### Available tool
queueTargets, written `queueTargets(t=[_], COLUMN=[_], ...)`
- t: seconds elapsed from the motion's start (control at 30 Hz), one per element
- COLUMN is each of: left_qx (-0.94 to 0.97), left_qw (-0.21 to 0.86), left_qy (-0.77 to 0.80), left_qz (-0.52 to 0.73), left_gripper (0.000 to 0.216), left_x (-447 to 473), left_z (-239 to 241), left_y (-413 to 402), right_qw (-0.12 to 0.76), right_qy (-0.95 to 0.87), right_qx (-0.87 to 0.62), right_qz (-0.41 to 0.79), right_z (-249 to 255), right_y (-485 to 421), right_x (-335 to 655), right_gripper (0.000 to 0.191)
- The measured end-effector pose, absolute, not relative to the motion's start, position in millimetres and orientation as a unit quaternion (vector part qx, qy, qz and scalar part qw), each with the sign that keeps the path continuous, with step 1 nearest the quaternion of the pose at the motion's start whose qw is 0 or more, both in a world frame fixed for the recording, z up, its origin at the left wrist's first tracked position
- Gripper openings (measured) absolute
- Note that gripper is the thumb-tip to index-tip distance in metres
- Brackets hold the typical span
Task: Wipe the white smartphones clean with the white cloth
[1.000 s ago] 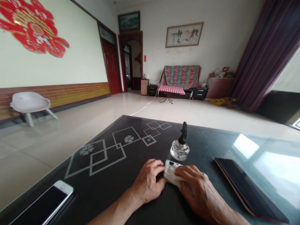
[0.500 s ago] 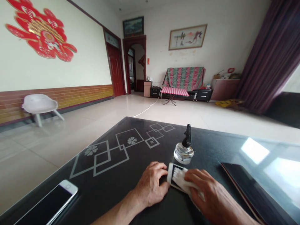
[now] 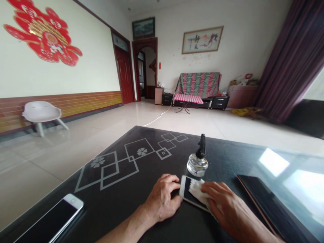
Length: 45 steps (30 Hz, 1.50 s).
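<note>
A small white-edged phone (image 3: 186, 190) lies flat on the dark glass table (image 3: 126, 202), in front of me. My left hand (image 3: 162, 199) rests beside its left edge, fingers curled against it, steadying it. My right hand (image 3: 225, 209) presses a white cloth (image 3: 196, 190) onto the phone's screen, fingers closed over the cloth. A small clear glass bottle with a black top (image 3: 197, 162) stands just behind the phone.
A second white phone (image 3: 50, 219) lies near the table's near left corner. A dark tablet or case (image 3: 263, 199) lies to the right. The table bears a pale pattern of squares (image 3: 118, 165). Beyond are tiled floor, a white chair (image 3: 42, 113) and a sofa (image 3: 197, 84).
My right hand has slid the cloth back toward me along the phone, so more of the dark screen shows. The left hand has stayed at the phone's edge.
</note>
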State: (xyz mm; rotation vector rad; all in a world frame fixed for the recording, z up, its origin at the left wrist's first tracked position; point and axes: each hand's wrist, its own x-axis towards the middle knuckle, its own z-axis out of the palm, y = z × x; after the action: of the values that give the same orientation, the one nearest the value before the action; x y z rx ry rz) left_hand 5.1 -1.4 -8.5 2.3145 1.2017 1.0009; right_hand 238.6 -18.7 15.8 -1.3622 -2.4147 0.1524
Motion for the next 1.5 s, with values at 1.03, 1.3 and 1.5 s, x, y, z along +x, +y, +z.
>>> queueTargets(t=[1.03, 1.3, 1.5], left_qx=[0.811, 0.812, 0.810], left_qw=[0.172, 0.178, 0.184], left_qy=[0.419, 0.427, 0.424], left_qz=[0.369, 0.357, 0.361], left_gripper=[0.025, 0.028, 0.025], left_x=[5, 5, 5], left_z=[-12, -9, -8], left_y=[0, -1, -1], right_qw=[0.214, 0.254, 0.222], right_qy=[-0.871, -0.849, -0.864], right_qx=[-0.429, -0.458, -0.440], right_qz=[0.102, 0.063, 0.105], right_z=[20, 13, 20], right_y=[-21, -14, -21], right_x=[228, 216, 214], right_gripper=[0.030, 0.028, 0.032])
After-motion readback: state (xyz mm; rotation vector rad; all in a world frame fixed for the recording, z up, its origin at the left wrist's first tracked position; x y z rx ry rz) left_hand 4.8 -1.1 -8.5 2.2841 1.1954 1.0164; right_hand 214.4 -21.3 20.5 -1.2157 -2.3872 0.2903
